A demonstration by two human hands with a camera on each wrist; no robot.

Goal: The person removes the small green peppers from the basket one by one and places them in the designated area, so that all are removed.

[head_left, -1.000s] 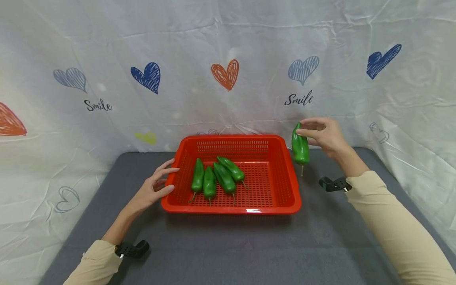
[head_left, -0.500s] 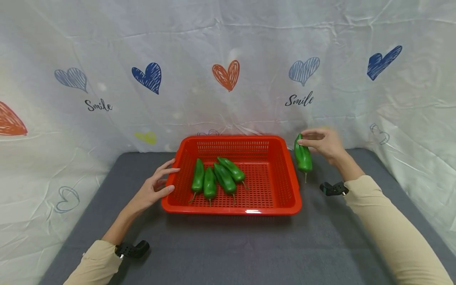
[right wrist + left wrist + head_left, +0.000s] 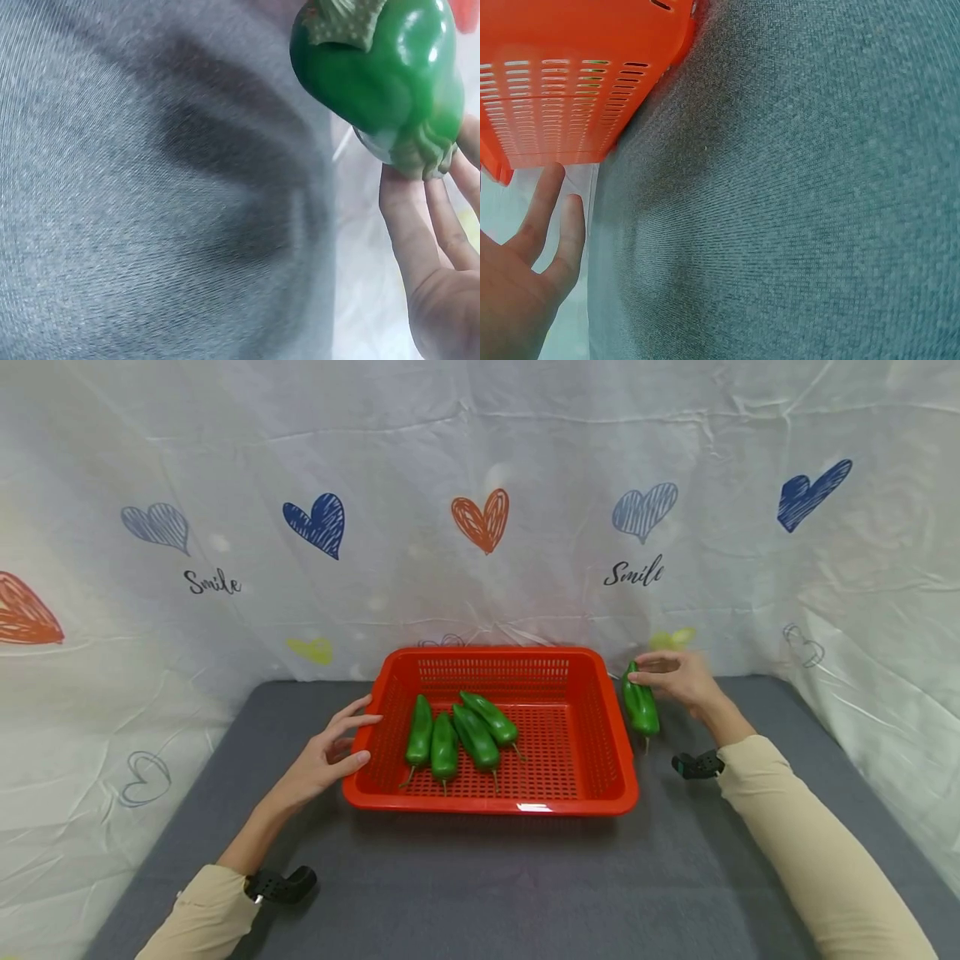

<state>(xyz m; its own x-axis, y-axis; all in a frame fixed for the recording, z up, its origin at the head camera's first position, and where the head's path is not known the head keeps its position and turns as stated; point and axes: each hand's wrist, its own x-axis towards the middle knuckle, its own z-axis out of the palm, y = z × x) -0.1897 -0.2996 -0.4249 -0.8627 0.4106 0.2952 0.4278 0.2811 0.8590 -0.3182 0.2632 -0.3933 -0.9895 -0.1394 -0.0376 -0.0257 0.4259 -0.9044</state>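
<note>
To the right of a red plastic basket (image 3: pixel 525 806), my right hand (image 3: pixel 678 683) pinches a green pepper (image 3: pixel 642 706) by its pointed end, between thumb and fingers. The pepper hangs with its stem downward, close outside the basket's right wall. In the right wrist view the fingers (image 3: pixel 412 225) meet the narrow end of the pepper (image 3: pixel 375 82), and the stem end faces the camera. My left hand (image 3: pixel 318 760) lies at the basket's left rim, its fingers spread and nearly straight. Several green peppers (image 3: pixel 444 747) lie side by side in the left half of the basket, stems toward me.
A grey cloth (image 3: pixel 480 885) covers the table under the basket. Behind the table hangs a white curtain (image 3: pixel 390 577) printed with hearts and writing. Each wrist has a black strap (image 3: pixel 281 885) on it.
My right hand has lowered the pepper beside the basket's right wall, moving it slightly to the right. The left hand, the basket and the peppers inside keep their places.
</note>
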